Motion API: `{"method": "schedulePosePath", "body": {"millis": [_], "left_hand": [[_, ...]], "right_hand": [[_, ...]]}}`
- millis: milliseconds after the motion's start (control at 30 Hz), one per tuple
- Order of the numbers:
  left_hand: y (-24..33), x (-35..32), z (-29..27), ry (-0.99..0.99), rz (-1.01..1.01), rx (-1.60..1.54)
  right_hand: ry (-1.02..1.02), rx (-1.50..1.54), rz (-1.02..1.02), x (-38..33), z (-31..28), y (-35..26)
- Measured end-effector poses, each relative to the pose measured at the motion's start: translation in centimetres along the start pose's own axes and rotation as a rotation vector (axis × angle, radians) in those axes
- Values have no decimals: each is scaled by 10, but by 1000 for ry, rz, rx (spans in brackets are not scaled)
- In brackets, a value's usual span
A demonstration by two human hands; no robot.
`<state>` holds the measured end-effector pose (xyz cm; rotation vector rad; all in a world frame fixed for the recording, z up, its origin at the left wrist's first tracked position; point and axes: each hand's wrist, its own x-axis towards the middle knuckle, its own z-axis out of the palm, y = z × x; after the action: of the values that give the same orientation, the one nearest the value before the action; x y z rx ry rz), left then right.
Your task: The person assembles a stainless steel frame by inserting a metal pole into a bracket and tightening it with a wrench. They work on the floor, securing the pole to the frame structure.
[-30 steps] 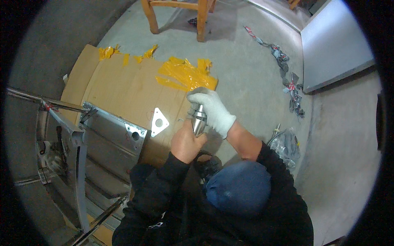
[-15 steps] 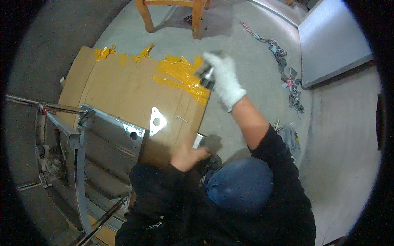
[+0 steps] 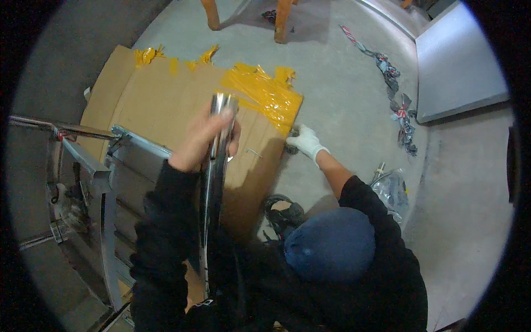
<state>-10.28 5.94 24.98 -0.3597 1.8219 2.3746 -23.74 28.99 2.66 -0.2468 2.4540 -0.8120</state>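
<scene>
My bare left hand [image 3: 207, 135] is wrapped round the upper end of a long shiny metal tube [image 3: 209, 199], which runs down toward my body. My right hand [image 3: 307, 144], in a white knitted glove, is low at the right edge of the cardboard sheet [image 3: 160, 105]. Its fingers are curled at a small dark thing [image 3: 291, 148] that I cannot make out. On the cardboard between my hands lies a thin L-shaped hex key [image 3: 255, 153]. The tube and left hand hide most of the white triangular plate.
A metal frame [image 3: 108, 221] stands at the left. Yellow tape [image 3: 265, 91] covers the cardboard's far right corner. A clear plastic bag [image 3: 391, 193] lies right of my arm, with twisted grey strips [image 3: 391, 83] beyond. Wooden legs [image 3: 282, 22] stand at the far side; my shoe [image 3: 282, 213] is near.
My left hand has moved up and left and now grips the long tube. My right hand has come down from the taped corner to the cardboard's right edge, without the shiny metal piece.
</scene>
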Motion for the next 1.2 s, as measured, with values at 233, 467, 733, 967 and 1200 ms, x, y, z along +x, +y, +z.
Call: {"method": "schedulePosePath", "body": {"millis": [233, 467, 733, 967, 1200], "left_hand": [[86, 78, 4, 40, 212, 505], [127, 124, 27, -37, 408, 414], [-138, 64, -116, 193, -129, 1261], [-244, 5, -100, 322, -34, 1530], [-257, 16, -109, 303, -83, 1316]], "right_hand": [[-590, 607, -532, -63, -33, -115], [-889, 949, -659, -151, -27, -186], [352, 1281, -715, -95, -202, -149], [286, 537, -553, -107, -194, -154], [102, -120, -432, -76, -109, -102]]}}
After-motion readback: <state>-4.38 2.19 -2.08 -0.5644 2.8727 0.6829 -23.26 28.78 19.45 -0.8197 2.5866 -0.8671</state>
